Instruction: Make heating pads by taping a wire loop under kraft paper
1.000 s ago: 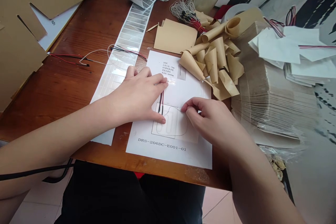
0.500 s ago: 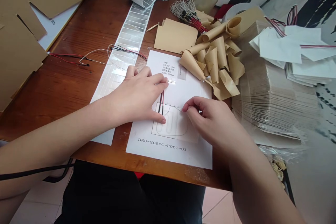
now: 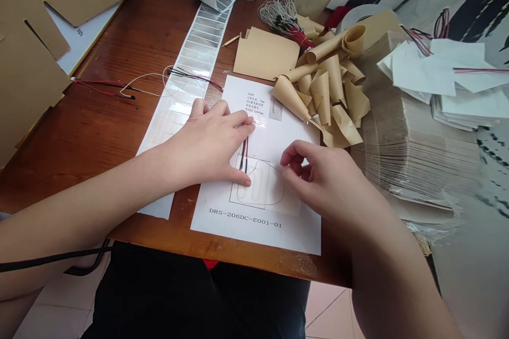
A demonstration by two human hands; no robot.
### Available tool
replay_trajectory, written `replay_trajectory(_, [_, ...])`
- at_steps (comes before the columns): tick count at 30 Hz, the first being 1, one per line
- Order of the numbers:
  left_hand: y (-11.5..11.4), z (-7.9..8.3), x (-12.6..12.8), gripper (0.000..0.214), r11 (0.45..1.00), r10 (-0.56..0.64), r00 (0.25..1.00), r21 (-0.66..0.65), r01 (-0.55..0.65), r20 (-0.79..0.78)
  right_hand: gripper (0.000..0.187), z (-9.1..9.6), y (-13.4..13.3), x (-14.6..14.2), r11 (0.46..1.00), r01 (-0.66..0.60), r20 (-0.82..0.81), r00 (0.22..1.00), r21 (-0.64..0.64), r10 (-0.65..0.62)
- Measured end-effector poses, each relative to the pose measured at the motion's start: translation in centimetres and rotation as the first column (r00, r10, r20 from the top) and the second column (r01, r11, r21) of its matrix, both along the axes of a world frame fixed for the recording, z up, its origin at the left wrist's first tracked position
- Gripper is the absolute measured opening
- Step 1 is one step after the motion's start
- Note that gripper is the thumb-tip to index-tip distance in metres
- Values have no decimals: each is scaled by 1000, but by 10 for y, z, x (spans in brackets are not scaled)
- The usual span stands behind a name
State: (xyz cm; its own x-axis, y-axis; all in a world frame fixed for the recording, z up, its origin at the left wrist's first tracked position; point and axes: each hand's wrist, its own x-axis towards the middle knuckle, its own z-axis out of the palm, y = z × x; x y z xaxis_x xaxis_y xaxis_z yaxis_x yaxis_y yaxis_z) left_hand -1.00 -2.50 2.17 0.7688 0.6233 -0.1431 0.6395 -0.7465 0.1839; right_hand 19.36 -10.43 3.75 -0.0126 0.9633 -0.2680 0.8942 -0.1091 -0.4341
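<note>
My left hand (image 3: 207, 145) lies flat on a printed white sheet (image 3: 246, 235) labelled DRS-206DC-E001-01, with its fingertips near a red and black wire pair (image 3: 244, 153). A thin pale wire loop (image 3: 254, 198) lies on a rectangular outline printed on the sheet, and its lower part runs close to my left thumb. My right hand (image 3: 314, 175) is curled to the right of the loop, with its fingertips pinched on the thin wire where it leaves the outline. The wire's end is hidden in those fingers.
Curled kraft paper strips (image 3: 322, 90) and a kraft paper sheet (image 3: 265, 53) lie beyond the sheet. A film-wrapped kraft stack (image 3: 413, 153) stands right, below white papers with wires (image 3: 425, 74). A clear label strip (image 3: 191, 71) and loose wires (image 3: 103, 89) lie left on the wooden table (image 3: 135, 42).
My right hand has shifted slightly right, and its fingers are curled more tightly. My left hand has not moved.
</note>
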Motion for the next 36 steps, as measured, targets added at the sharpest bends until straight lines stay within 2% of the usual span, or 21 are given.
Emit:
replay_trajectory(2, [0, 0, 0, 81, 1000, 4, 1000, 1, -4, -3, 2, 4, -1, 4, 999, 28, -105, 994, -35, -32])
replay_trajectory(4, [0, 1, 1, 82, 1000, 4, 1000, 0, -4, -3, 7, 6, -2, 8, 990, 90, -264, 958, -105, -115])
replay_trajectory(8, [0, 1, 0, 84, 1000, 0, 1000, -8, 0, -4, 22, 2, 1, 14, 936, 272, -564, 747, -226, -353])
replay_trajectory(12, [0, 1, 0, 83, 1000, 7, 1000, -12, -7, -1, 29, -5, 8, 17, 885, 364, -694, 558, -289, -455])
replay_trajectory(16, [0, 0, 0, 82, 1000, 13, 1000, -11, -13, 1, 29, -6, 14, 19, 837, 413, -711, 459, -360, -532])
replay_trajectory(21, [1, -1, 0, 82, 1000, 8, 1000, 5, -8, 11, 30, -8, 16, 20, 828, 380, -714, 430, -411, -552])
replay_trajectory(31, [0, -2, -1, 80, 1000, 3, 1000, 0, -3, 15, 31, -9, 12, 23, 856, 315, -692, 505, -409, -516])
replay_trajectory(36, [1, -2, 0, 79, 1000, 1, 1000, 13, -1, 14, 31, -8, 12, 22, 847, 332, -691, 489, -417, -532])
